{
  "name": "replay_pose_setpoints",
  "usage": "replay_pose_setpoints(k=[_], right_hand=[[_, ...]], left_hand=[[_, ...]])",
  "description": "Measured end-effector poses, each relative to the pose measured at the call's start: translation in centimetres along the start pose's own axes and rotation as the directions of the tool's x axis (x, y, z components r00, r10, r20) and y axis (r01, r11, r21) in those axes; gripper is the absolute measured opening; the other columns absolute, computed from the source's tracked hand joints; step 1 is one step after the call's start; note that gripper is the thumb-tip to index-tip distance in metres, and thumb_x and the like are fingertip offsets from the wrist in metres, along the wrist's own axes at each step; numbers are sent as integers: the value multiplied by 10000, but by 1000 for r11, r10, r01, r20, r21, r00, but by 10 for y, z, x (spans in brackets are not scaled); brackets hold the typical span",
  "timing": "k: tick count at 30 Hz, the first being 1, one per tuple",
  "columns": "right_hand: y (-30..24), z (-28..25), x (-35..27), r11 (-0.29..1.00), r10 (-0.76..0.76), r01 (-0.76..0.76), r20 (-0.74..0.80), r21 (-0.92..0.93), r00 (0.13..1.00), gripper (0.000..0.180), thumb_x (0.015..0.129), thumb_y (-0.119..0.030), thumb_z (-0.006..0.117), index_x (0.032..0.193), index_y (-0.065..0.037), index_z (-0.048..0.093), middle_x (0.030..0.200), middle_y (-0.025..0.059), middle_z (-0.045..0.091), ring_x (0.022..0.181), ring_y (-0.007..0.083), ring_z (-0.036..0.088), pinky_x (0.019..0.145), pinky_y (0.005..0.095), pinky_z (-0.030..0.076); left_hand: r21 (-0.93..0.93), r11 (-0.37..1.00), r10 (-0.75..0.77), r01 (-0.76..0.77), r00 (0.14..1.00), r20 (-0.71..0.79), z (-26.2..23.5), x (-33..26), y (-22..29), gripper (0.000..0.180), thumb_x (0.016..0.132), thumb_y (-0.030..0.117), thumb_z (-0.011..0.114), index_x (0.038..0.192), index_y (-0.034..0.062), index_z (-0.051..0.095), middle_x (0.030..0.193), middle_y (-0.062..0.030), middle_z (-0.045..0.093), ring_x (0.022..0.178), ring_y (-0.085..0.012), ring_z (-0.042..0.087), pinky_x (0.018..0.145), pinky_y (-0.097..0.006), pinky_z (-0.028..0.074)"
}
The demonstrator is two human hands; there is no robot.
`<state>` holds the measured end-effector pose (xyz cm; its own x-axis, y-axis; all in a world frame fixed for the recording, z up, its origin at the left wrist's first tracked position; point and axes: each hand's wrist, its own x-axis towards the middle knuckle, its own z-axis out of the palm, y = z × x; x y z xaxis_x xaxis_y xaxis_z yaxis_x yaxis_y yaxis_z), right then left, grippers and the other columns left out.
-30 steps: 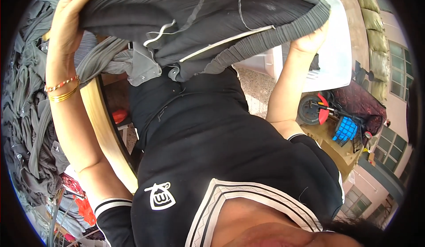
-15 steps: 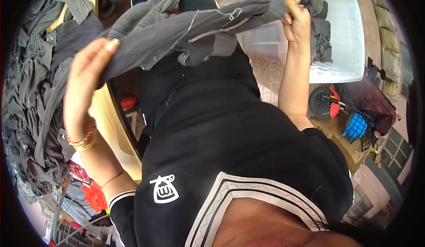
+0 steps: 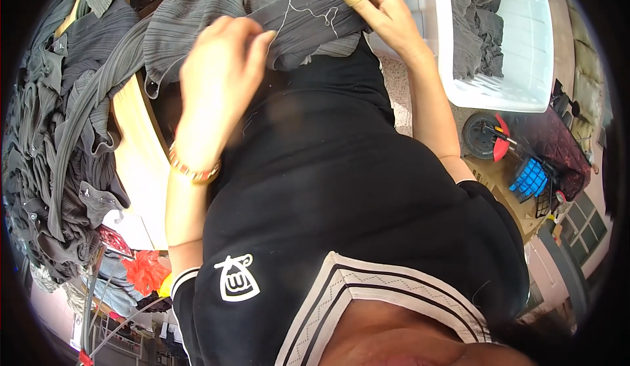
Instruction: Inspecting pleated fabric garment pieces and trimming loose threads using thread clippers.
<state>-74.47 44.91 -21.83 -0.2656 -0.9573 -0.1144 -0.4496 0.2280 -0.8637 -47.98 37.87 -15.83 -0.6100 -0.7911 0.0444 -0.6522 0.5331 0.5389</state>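
We hold a grey pleated garment (image 3: 262, 18) spread before our black top. Our left hand (image 3: 220, 71) has its fingers curled closed on the cloth's lower edge; our right hand (image 3: 380, 12) pinches its upper right edge, where loose white threads (image 3: 308, 13) trail. Left of the garment a large heap of grey clothes (image 3: 52, 143) covers the table (image 3: 141, 169); right of it, a white bin (image 3: 525, 51) holds only a few. We judge most pieces remain unhandled.
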Motion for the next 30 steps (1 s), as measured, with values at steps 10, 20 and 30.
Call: replay_pose_setpoints(k=[10,20,30], right_hand=[[-2,24,0,952,-191,170,-62,-256,980,331,946,-363,705,1148,-102,681,961,95,724,843,266,706,781,386,549],[-4,23,2,949,-285,276,-43,-155,957,316,866,-132,808,1168,-66,743,869,18,619,744,89,575,687,233,485],[-3,25,6,953,-262,251,-43,-167,964,291,869,-75,785,1156,-48,746,867,17,614,772,100,589,711,236,487]], left_hand=[[-39,999,2,-1,1000,22,49,13,-19,244,891,257,756,816,48,653,797,-87,645,778,-245,683,681,-391,544],[-817,388,-127,428,902,413,43,9,-17,231,991,239,674,987,11,637,750,-13,680,648,-122,637,633,-268,511],[-268,928,-244,259,966,86,91,51,-25,391,881,385,756,908,1,688,770,-187,714,776,-360,716,728,-437,561]])
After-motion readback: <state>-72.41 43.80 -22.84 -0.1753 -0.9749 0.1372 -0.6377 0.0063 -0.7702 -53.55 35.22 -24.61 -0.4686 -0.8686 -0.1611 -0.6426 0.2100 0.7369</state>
